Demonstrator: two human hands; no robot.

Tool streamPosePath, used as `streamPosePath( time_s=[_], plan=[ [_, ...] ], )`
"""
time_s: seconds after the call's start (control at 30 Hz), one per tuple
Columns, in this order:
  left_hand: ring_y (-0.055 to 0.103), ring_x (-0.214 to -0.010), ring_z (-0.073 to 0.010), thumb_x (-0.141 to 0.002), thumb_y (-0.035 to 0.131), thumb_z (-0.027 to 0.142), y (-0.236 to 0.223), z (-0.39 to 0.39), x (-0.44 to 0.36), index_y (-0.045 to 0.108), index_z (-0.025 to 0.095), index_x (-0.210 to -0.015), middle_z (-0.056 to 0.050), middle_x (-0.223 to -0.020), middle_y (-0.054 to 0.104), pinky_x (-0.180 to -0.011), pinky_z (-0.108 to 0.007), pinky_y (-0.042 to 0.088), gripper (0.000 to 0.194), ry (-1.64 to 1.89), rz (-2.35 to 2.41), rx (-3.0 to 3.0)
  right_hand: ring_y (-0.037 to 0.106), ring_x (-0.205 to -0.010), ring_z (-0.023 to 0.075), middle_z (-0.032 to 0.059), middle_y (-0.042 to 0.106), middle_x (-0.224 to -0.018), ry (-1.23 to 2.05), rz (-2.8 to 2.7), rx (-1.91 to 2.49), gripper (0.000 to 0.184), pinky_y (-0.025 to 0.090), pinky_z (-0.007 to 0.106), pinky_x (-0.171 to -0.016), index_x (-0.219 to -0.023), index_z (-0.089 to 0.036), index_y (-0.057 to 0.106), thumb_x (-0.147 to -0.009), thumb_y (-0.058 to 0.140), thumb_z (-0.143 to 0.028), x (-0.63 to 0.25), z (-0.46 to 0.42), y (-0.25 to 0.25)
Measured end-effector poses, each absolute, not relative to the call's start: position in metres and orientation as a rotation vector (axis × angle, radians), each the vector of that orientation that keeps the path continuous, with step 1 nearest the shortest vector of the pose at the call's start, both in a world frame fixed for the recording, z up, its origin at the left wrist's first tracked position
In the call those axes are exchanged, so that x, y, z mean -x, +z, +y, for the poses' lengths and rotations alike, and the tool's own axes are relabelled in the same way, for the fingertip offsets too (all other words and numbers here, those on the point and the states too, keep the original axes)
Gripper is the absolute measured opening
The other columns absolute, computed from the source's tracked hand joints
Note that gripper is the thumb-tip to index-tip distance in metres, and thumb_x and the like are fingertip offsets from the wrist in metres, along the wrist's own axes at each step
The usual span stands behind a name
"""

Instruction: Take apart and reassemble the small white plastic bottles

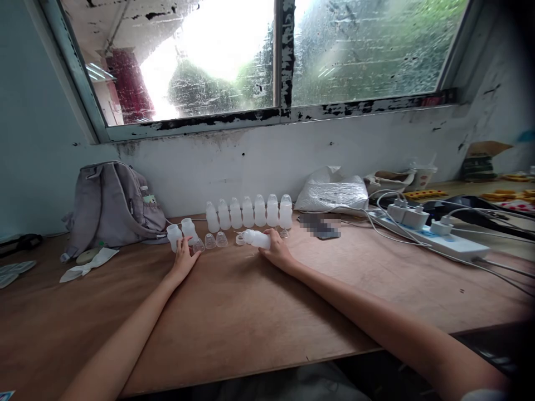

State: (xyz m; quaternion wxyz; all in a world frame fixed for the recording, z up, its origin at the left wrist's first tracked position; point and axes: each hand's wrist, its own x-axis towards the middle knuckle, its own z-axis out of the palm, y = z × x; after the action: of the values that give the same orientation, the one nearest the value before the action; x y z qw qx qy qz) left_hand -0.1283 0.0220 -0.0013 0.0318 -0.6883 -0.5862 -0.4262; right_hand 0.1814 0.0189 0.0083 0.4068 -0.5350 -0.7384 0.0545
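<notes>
My right hand [277,250] is closed round the base of a white baby bottle [258,239]. That bottle lies tilted nearly flat, its top pointing left beside a small clear piece [240,239] on the table. At the left, my left hand [185,260] has thumb and forefinger round a tilted clear dome cap [198,244]. Just behind its fingers stand two bottles without tops, one [173,236] at the left and another [188,227] beside it. Two more clear caps [210,240] [221,240] sit to the right of that hand. Several capped bottles [247,211] stand in a row behind.
A grey backpack [111,206] rests against the wall at left, with a white cloth strip [89,265] before it. At right are a blurred-out dark object [321,227], a silvery bag [332,192] and a power strip [438,236] with trailing cables. The wooden table's [234,334] front edge is near me.
</notes>
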Motion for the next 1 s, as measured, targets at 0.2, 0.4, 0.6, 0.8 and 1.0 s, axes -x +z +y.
streamPosePath(
  time_s=[0.2, 0.4, 0.6, 0.8, 1.0],
  plan=[
    [0.054, -0.077, -0.0190, -0.070, 0.051, 0.021, -0.006, 0.026, 0.132, 0.039, 0.016, -0.101, -0.009, -0.100, 0.044, -0.074, -0.038, 0.046, 0.034, -1.152, -1.791, 2.085, 0.050, -0.087, 0.0182, 0.0067, 0.048, -0.098, 0.140, -1.866, 1.352, 0.038, 0.042, 0.030, -0.074, -0.099, -0.018, 0.040, -0.063, 0.053, -0.018, -0.181, 0.018, 0.009],
    [0.053, -0.087, -0.0220, -0.072, 0.046, 0.016, -0.006, 0.025, 0.127, 0.040, 0.015, -0.105, -0.010, -0.101, 0.047, -0.075, -0.037, 0.046, 0.034, -1.032, -1.750, 2.085, 0.050, -0.088, 0.0186, 0.0063, 0.048, -0.098, 0.144, -1.871, 1.361, 0.038, 0.041, 0.030, -0.074, -0.099, -0.018, 0.040, -0.063, 0.053, -0.017, -0.181, 0.017, 0.010],
    [0.049, -0.097, -0.0253, -0.073, 0.046, 0.019, -0.008, 0.027, 0.127, 0.042, 0.014, -0.109, -0.012, -0.105, 0.046, -0.081, -0.038, 0.043, 0.037, -0.964, -1.714, 2.045, 0.050, -0.088, 0.0184, 0.0065, 0.047, -0.099, 0.152, -1.873, 1.376, 0.038, 0.041, 0.030, -0.074, -0.099, -0.018, 0.040, -0.063, 0.054, -0.017, -0.181, 0.017, 0.011],
    [0.040, -0.111, -0.0278, -0.076, 0.047, 0.035, 0.000, 0.023, 0.101, 0.041, 0.020, -0.120, -0.012, -0.123, 0.039, -0.093, -0.043, 0.032, 0.046, -0.923, -1.580, 2.077, 0.050, -0.089, 0.0188, 0.0069, 0.048, -0.099, 0.156, -1.880, 1.375, 0.039, 0.041, 0.030, -0.075, -0.099, -0.018, 0.040, -0.063, 0.054, -0.018, -0.180, 0.015, 0.012],
    [0.024, -0.123, -0.0296, -0.076, 0.044, 0.049, 0.003, 0.026, 0.073, 0.034, 0.030, -0.127, -0.010, -0.133, 0.032, -0.098, -0.053, 0.012, 0.055, -0.735, -1.660, 2.159, 0.050, -0.088, 0.0184, 0.0071, 0.049, -0.099, 0.137, -1.881, 1.371, 0.039, 0.041, 0.030, -0.075, -0.100, -0.018, 0.040, -0.064, 0.054, -0.019, -0.180, 0.016, 0.010]
  ],
)
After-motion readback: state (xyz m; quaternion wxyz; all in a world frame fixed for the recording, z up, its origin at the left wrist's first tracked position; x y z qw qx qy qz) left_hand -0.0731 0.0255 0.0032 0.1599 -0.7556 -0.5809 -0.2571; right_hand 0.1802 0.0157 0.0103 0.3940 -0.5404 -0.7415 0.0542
